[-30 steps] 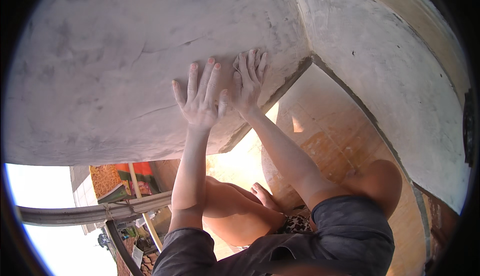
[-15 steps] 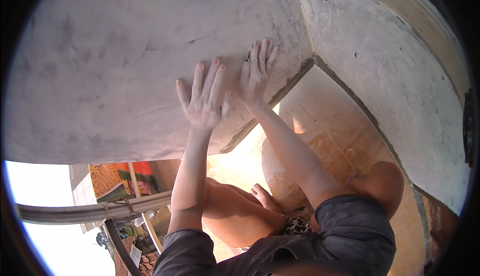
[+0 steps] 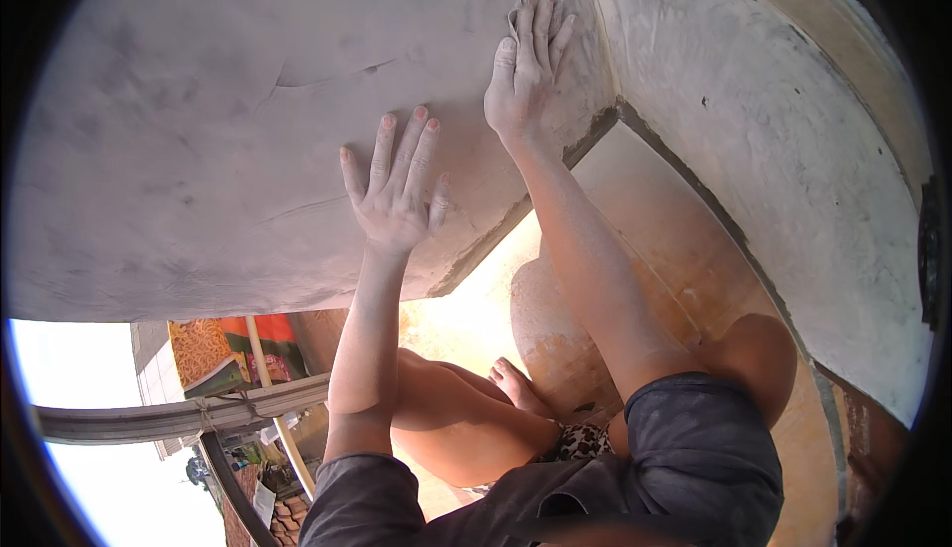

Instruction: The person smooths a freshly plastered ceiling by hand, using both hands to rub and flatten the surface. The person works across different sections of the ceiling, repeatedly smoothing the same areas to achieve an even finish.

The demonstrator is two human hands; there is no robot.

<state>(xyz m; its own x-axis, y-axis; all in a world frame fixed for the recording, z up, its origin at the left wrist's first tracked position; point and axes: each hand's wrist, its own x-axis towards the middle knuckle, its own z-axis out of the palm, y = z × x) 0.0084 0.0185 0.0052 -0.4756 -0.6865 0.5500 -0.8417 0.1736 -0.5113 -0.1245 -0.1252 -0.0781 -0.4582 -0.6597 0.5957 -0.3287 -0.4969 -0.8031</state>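
Observation:
Pale dust coats both of my hands. My left hand (image 3: 394,190) lies flat on the grey plastered wall (image 3: 198,150), with fingers spread and nothing held. Higher up and to the right, near the inner corner, my right hand (image 3: 526,76) presses a thin grey piece of sandpaper (image 3: 514,21) to the same wall. Its fingers are close together over the piece, so only a small edge of it shows beside them.
A second plastered wall (image 3: 754,150) meets the first at the right. Below lies a dusty tan floor (image 3: 674,249), where my bare foot (image 3: 516,385) rests. At lower left are a grey rail (image 3: 169,423), a pale pole (image 3: 263,359) and colourful cloths (image 3: 203,349).
My right hand has slid up the wall with the sandpaper, slightly rightward, and its forearm has straightened. My left hand stays flat on the wall, shifted only a little.

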